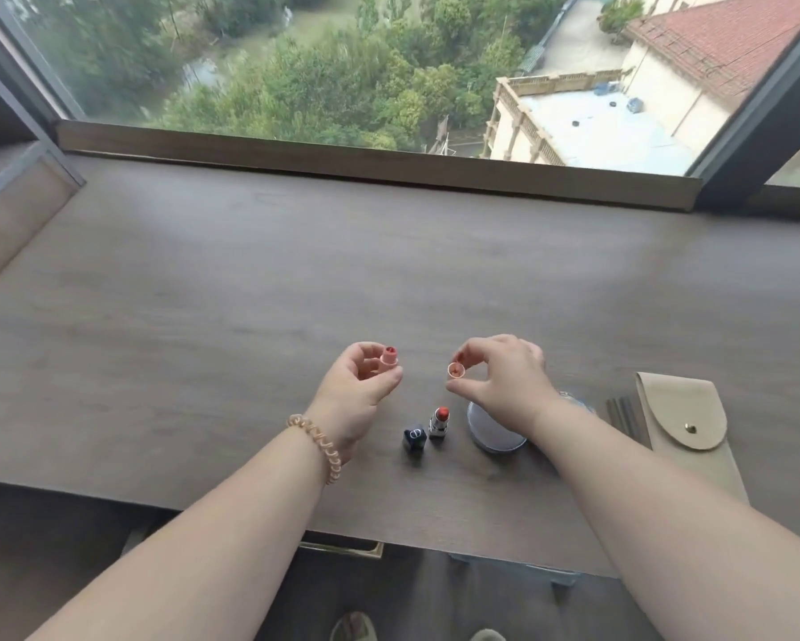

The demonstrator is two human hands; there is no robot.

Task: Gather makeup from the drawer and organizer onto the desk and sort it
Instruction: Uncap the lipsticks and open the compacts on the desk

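Plainly, the likeliest trouble is sitting between the two hands. The left hand [356,386] is gripping a pink lipstick [389,356] with its bullet bare and pointing up. The right hand [504,381] is pinching the cap [455,370] by its rim between thumb and forefinger, near the tube but apart from it. If the cap is going back on at a tilt, I judge it could be shaving or smearing the soft tip. Held so lightly, it could also be slipping free and rolling toward the front edge of the tabletop [204,293].

The left hand is turning its palm inward with the fingers curling round the tube. A bracelet [317,448] is circling that wrist, and the forearm is reaching in over the front edge. The right hand is facing palm down, its spare fingers arching above the pinch.

Its wrist is hovering over a round compact [495,432]. Just beside the compact, a silver lipstick [439,421] is standing upright and open, with its dark cap [415,438] lying next to it. A dropping wrist or sweeping forearm could be tipping that open stick over and marking the wood.

All of this makeup is lying near the front edge, right of the middle. A beige pouch [680,418] is resting closer to the right edge.
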